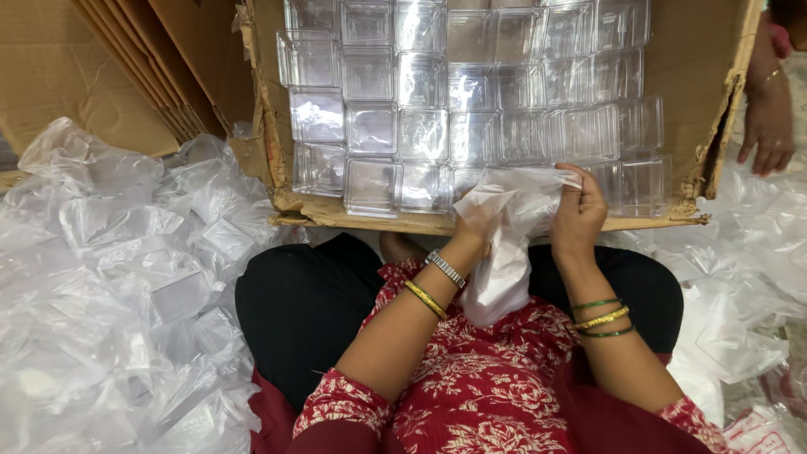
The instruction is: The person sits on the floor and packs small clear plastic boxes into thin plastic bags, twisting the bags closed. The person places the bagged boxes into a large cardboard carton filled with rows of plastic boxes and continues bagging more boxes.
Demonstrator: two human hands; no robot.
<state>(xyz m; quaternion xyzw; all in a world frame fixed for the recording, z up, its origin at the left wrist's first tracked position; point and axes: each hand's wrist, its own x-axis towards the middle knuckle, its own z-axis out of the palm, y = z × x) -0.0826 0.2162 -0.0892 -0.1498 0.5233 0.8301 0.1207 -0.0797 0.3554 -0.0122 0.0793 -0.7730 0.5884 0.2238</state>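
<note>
Both my hands hold a thin clear plastic bag [504, 252] over my lap. My left hand [473, 225] grips its left upper edge, my right hand [577, 214] pinches its right upper edge, and the bag hangs down between them. Just beyond the bag lies an open cardboard box [714, 126] filled with rows of small clear plastic containers [420, 126]. The nearest containers sit right behind my fingers. Whether anything is inside the bag cannot be made out.
A big heap of clear plastic bags and wrapped containers [126, 277] lies to my left, another pile of bags [748, 294] to my right. Flattened cardboard sheets [101, 76] lean at the far left. Another person's hand [769, 126] rests by the box's right wall.
</note>
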